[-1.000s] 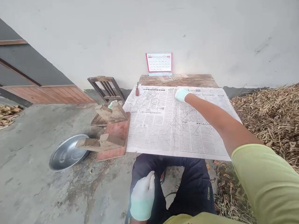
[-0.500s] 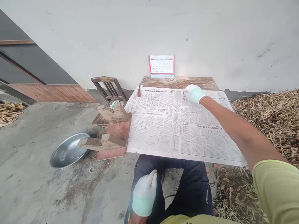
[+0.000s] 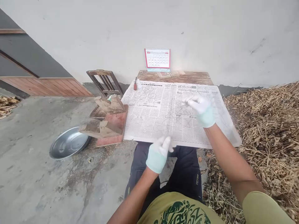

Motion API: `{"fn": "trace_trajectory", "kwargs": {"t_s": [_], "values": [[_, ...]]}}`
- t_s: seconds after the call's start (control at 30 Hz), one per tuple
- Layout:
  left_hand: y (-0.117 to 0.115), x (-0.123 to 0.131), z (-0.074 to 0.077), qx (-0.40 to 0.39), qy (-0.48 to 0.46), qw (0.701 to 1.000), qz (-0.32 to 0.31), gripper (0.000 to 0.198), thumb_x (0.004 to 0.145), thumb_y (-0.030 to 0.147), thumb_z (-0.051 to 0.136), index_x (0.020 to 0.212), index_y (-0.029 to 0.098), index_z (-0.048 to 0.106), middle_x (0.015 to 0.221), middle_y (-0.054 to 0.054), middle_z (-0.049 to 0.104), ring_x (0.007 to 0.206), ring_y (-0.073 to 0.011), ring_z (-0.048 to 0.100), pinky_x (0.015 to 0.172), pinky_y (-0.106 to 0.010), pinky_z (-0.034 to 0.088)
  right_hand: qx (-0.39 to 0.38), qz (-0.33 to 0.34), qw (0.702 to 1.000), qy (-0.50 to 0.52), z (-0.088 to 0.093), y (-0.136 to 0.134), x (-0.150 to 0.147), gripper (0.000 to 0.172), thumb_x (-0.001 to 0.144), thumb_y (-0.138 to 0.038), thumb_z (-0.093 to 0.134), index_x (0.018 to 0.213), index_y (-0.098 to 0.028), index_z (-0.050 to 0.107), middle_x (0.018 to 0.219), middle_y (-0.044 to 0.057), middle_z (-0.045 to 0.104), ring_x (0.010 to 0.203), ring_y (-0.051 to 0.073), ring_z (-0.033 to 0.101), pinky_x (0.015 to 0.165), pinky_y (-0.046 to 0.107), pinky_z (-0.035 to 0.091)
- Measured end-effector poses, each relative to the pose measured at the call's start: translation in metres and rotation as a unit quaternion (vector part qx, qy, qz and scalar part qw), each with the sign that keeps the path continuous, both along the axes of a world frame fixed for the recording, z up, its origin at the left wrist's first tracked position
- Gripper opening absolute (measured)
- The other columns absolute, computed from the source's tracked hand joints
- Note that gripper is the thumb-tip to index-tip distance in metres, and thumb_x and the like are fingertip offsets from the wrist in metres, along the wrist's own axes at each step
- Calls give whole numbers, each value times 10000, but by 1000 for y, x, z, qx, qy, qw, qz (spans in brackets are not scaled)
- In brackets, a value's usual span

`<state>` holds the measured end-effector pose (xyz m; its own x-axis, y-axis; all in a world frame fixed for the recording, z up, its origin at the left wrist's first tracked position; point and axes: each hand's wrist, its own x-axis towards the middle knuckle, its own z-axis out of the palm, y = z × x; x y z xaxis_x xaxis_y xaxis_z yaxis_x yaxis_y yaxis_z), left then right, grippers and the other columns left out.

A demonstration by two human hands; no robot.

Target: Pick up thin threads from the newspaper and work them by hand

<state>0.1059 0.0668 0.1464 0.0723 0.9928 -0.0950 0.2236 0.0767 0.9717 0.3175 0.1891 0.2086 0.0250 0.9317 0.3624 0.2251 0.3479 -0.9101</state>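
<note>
Head view: A seated person in thin pale gloves works over a newspaper [image 3: 163,115] spread flat across a low wooden table [image 3: 196,76] set against a white wall. The right hand [image 3: 201,109] hovers above the right-hand page, fingers loosely spread and gripping nothing; whether the fingertips touch the paper cannot be told. The left hand [image 3: 158,152] is raised at the sheet's near edge, close to the centre fold, fingers relaxed and open, holding nothing.

The newspaper covers most of the tabletop and overhangs its front edge above the person's knees. At its far left corner lies a small red-handled tool [image 3: 135,84]; behind it a desk calendar [image 3: 157,59] stands against the wall, with a thin booklet [image 3: 170,74] just beside it.

To the table's left sit stacked wooden blocks on a red base [image 3: 109,124], a dark wooden chair frame [image 3: 105,82] and a metal basin [image 3: 68,142] on the concrete floor. A heap of dry husks [image 3: 263,124] banks up on the right.

Judged from the hand positions, the sheet is being laid or smoothed. It would go best with both palms flat, pressing outward from the fold, keeping the overhanging edge from sagging or creasing, and leaving the tool at the corner undisturbed
</note>
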Motion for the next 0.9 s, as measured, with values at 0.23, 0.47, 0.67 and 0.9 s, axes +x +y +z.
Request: {"fn": "trace_trajectory", "kwargs": {"t_s": [0.23,0.47,0.67,0.9], "values": [[37,28,16,-42,-242,969,6,505,937,602,571,1133,165,733,763,-59,755,770,-209,723,820,-352,547,-23,73,988,136,-36,-71,-30,126,867,-219,627,824,-245,743,919,26,748,966,218,715,935,431,574],[25,22,10,-33,-161,983,83,381,854,493,718,979,137,773,645,-26,702,616,-156,652,705,-309,532,-107,55,988,100,-53,-95,-21,125,888,-239,625,923,-236,745,1043,37,763,1017,215,719,967,425,564],[20,18,7,16,-2,992,122,291,890,398,673,1079,221,807,667,11,707,652,-160,641,665,-287,521,-203,11,979,27,-53,-95,-15,423,893,-296,645,1314,-255,670,1067,32,770,993,215,725,1000,439,529],[28,9,2,-3,52,995,81,271,894,373,680,1098,255,814,626,28,671,655,-169,651,715,-285,539,-214,-3,970,-115,-55,-90,-15,319,961,-309,540,1197,-280,752,780,-17,726,776,190,687,809,377,519]]}}
